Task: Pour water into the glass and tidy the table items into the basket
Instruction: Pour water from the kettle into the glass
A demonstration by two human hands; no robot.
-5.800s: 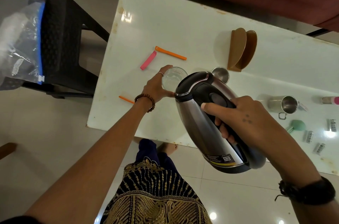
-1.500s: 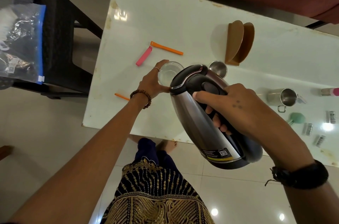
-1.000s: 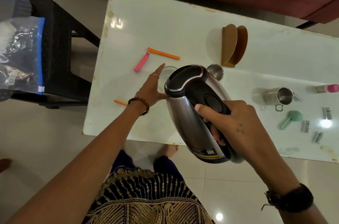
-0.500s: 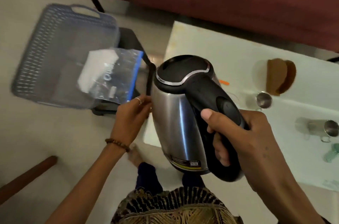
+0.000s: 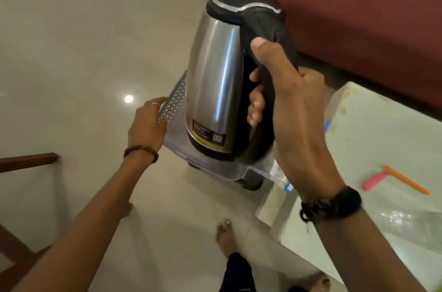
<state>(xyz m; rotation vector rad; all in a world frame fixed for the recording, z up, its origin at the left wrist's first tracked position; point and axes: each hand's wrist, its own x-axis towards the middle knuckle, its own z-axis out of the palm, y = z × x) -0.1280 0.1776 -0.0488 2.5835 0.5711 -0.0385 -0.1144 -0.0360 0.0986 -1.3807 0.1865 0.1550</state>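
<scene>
The right hand (image 5: 294, 109) holds the kettle (image 5: 215, 81) above the basket (image 5: 173, 102), whose rim the left hand (image 5: 147, 124) touches.

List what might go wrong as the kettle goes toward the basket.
1. The kettle hangs from the right hand alone; if water remains inside, a tilt may spill it.
2. The basket is mostly hidden behind the kettle, so it may be set down badly.
3. The left hand touches only the basket's rim, so the basket might shift.

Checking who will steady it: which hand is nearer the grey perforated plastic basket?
Left. The left hand touches the grey perforated plastic basket at its rim; the right hand grips the steel kettle handle above it.
</scene>
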